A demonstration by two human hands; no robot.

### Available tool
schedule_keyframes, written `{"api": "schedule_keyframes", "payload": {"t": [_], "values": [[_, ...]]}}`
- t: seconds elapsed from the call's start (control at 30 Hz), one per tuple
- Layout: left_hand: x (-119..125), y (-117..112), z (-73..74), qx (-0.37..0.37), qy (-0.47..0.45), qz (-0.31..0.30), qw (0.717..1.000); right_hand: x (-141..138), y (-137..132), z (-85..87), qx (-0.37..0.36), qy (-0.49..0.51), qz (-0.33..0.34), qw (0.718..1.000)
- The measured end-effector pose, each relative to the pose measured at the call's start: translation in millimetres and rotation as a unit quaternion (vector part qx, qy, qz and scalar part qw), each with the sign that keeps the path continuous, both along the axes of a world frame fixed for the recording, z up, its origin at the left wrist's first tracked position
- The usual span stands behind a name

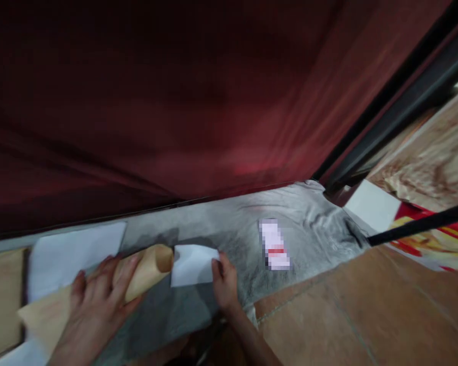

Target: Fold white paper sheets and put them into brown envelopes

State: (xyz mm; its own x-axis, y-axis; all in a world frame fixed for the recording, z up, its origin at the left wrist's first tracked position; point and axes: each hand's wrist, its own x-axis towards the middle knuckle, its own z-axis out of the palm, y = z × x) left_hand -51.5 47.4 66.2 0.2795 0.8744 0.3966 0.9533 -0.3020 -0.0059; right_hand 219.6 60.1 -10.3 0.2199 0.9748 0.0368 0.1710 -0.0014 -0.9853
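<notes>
Two hands are seen low in the frame, apart, each on its own item. The left hand (95, 300) is laid flat with fingers spread over the tan roll (148, 269); it is pressed on, not wrapped round. The right hand (224, 282) is closed in a pinch on the right edge of the white slip (193, 264). The roll's open end is set just beside the slip's left edge, possibly touching; blur prevents a firmer call.

Risks, as judged:
- The roll is held only by palm pressure. If the pressure is eased, spring-back of the sheet is likely and the curl could be lost.
- The slip is held at one edge only, so it could be creased or torn if it is pulled against the roll.
- The grey cloth (313, 229) underneath is wrinkled and loose on smooth tile, so it could be dragged along and both items shifted.
- The small blurred packet (275, 244) lies near the right hand and could be knocked.

Surface and room: work is done at floor level, on the cloth spread over the terracotta tile floor (366, 305). A white sheet (72, 254) lies beyond the left hand. A dark red curtain (175, 101) fills the background. At right, a dark frame (397, 107), a black rod (420, 223) and patterned fabric (435, 162) are visible.
</notes>
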Motion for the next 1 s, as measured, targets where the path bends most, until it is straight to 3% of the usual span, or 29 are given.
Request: {"api": "schedule_keyframes", "payload": {"t": [0.17,0.37,0.53,0.67,0.77,0.9,1.0], "values": [[-1.6,1.1,6.1,-0.019,0.056,0.046,0.997,10.7,-3.3,-3.6,-0.008,0.155,-0.099,0.983],[-6.4,-17.9,-6.0,-0.063,0.019,0.043,0.997,16.9,-5.5,6.2,-0.021,0.259,-0.075,0.963],[-5.3,-22.6,-5.7,-0.081,-0.003,0.021,0.996,18.8,-5.4,20.3,-0.015,0.194,-0.043,0.98],[-4.4,-23.2,-5.1,-0.088,0.012,0.005,0.996,21.3,-6.0,21.7,-0.017,0.139,-0.017,0.99],[-6.1,-23.2,-8.6,-0.102,0.015,-0.014,0.995,24.5,-5.4,19.9,-0.023,0.127,-0.007,0.992],[-8.9,-22.1,-13.5,-0.136,0.0,-0.048,0.99,26.8,-2.4,23.4,0.023,0.118,-0.019,0.993],[-8.5,-20.7,-14.2,-0.15,-0.02,-0.042,0.988,25.1,-1.8,27.8,0.018,0.115,0.001,0.993]]}}
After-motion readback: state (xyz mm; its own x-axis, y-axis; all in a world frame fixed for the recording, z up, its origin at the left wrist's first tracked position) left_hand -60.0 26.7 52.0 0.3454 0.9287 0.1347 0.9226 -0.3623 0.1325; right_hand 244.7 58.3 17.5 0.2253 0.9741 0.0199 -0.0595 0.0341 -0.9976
